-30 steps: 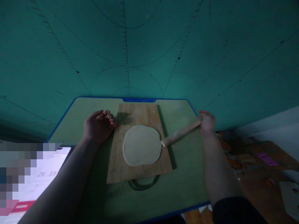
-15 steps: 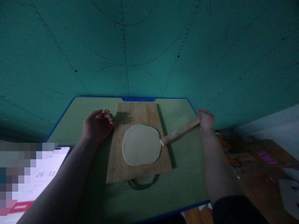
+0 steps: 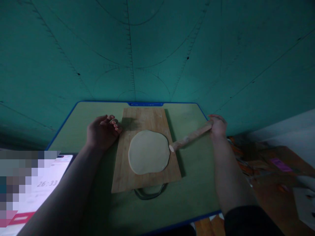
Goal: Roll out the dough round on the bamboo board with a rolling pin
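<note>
A flat, roundish sheet of pale dough (image 3: 149, 152) lies on a wooden board (image 3: 145, 118). My right hand (image 3: 218, 126) is closed around the far end of a wooden rolling pin (image 3: 192, 136), which slants down to the left. The pin's near end is at the board's right edge, close beside the dough. My left hand (image 3: 103, 131) is at the board's left side, palm turned inward, its fingers loosely curled and apart with nothing between them. A ring shows on one finger.
The board rests on a light green table (image 3: 197, 183) with a blue rim, against a green wall (image 3: 157, 49). A dark loop handle (image 3: 150, 196) sticks out below the board. At the lower left a lit screen (image 3: 44, 183) shows digits. Brown furniture (image 3: 270, 183) stands at the right.
The near end of the rolling pin has shifted very slightly right and up, and its end face shows more. My left hand has hardly moved.
</note>
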{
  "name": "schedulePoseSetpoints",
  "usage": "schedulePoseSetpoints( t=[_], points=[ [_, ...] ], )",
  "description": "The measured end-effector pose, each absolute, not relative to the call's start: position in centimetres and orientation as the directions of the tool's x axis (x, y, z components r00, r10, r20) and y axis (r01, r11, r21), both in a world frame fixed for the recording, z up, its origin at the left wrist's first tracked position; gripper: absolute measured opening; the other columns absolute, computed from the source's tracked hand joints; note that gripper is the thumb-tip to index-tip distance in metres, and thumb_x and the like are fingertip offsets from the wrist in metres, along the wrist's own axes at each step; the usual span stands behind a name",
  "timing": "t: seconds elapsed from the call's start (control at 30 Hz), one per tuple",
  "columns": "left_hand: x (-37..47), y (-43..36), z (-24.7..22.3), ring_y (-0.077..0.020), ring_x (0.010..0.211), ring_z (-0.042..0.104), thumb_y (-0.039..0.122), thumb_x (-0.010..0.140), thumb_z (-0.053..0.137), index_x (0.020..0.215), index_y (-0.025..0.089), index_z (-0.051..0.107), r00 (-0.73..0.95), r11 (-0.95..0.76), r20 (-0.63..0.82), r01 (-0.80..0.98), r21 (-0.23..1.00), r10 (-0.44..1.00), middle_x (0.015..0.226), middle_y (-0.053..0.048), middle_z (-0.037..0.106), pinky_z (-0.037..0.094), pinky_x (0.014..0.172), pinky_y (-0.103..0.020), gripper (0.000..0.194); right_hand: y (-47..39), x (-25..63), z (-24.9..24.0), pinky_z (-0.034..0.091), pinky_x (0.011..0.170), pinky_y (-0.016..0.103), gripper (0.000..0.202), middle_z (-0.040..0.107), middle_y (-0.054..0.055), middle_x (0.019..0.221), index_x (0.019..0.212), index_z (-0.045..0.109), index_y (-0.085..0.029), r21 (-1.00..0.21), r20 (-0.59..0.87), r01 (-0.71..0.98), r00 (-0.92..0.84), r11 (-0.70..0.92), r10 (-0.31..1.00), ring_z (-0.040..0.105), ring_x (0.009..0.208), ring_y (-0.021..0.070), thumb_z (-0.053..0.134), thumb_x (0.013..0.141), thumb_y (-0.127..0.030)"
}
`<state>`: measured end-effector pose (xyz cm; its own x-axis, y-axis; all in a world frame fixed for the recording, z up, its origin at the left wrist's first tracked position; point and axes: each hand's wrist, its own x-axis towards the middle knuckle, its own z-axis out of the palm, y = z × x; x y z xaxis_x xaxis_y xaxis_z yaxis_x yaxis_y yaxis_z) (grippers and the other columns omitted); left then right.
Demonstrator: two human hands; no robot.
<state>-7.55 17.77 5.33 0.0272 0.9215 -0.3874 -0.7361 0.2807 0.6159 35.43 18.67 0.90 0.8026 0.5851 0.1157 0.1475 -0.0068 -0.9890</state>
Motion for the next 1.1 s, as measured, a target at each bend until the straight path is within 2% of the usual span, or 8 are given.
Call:
schedulePoseSetpoints(
  t=[0.53,0.87,1.1],
  points=[
    [-7.5,17.9,5.2,-0.0116,0.047,0.047,0.019,0.090,0.039,0.069,0.015,0.055,0.013,0.270,-0.378,-0.724,0.635,0.926,0.056,-0.002,0.047,0.044,0.044,-0.022,0.027,19.3,35.9,-0.6,0.042,0.065,0.032,0.009,0.055,-0.004,0.061,0.062,0.060,-0.023,-0.939,0.273,0.344,0.781,-0.022,0.561,0.055,0.068,0.0187,0.060,0.068,-0.030],
    [-7.8,18.2,4.6,-0.0112,0.048,0.048,0.017,0.088,0.038,0.066,0.013,0.058,0.034,0.262,-0.339,-0.707,0.656,0.940,0.057,-0.001,0.047,0.045,0.046,-0.022,0.029,19.1,35.6,0.0,0.044,0.070,0.034,0.010,0.059,-0.001,0.064,0.061,0.062,-0.022,-0.927,0.299,0.372,0.808,-0.046,0.509,0.057,0.070,0.0197,0.053,0.064,-0.017],
    [-7.8,18.2,4.7,-0.0108,0.047,0.048,0.017,0.089,0.036,0.066,0.013,0.058,0.032,0.261,-0.337,-0.701,0.664,0.941,0.056,-0.001,0.047,0.045,0.046,-0.021,0.032,19.3,35.9,0.0,0.046,0.072,0.034,0.013,0.058,-0.003,0.061,0.058,0.061,-0.023,-0.929,0.315,0.369,0.827,-0.027,0.465,0.058,0.070,0.0199,0.051,0.061,-0.014]
  ],
)
